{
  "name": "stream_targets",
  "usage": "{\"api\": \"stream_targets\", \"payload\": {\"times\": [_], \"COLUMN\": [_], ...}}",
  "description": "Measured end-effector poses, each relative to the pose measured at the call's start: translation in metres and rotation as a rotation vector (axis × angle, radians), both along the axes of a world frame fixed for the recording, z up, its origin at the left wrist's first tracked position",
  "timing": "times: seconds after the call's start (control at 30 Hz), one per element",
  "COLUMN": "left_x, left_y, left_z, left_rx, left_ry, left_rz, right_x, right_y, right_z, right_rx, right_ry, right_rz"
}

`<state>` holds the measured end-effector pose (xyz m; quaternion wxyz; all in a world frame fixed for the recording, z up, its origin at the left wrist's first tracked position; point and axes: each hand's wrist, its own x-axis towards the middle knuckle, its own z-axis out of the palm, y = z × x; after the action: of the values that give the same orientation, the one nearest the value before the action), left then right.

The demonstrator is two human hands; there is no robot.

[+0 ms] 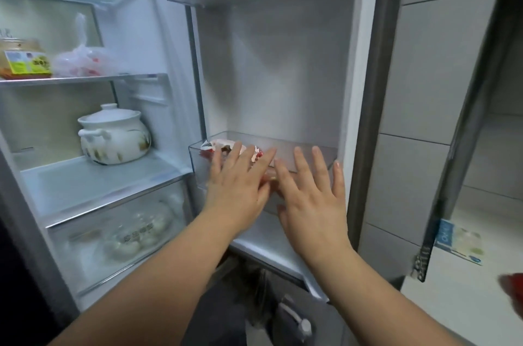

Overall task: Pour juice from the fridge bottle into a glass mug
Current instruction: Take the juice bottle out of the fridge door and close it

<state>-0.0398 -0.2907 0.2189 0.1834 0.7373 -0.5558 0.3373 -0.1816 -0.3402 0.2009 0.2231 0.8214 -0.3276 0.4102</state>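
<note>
Red packet (216,146) half behind left hand (237,180)

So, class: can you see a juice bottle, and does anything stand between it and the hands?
No bottle shows in view. The left hand and right hand reach, open, over the clear door bin; a red-and-white packet shows in it, behind the left hand's fingers.

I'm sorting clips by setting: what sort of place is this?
Probably a home kitchen, at an open fridge: a lidded ceramic pot on one shelf, a labelled jar and plastic bag on the shelf above, grey wall tiles to the right.
</note>
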Motion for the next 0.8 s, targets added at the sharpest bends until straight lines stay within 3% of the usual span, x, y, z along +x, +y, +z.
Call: {"api": "stream_targets", "payload": {"times": [0.43,0.8], "left_x": [-0.030,-0.035], "left_y": [-0.101,-0.128], "left_z": [-0.014,-0.018], "left_rx": [-0.062,-0.063], "left_ry": [-0.055,-0.067], "left_rz": [0.147,0.206], "right_x": [-0.021,-0.018], "right_y": [-0.144,-0.179], "right_z": [-0.012,-0.016], "right_rx": [-0.030,-0.028], "right_ry": [-0.119,-0.172], "right_rz": [0.212,0.303]}}
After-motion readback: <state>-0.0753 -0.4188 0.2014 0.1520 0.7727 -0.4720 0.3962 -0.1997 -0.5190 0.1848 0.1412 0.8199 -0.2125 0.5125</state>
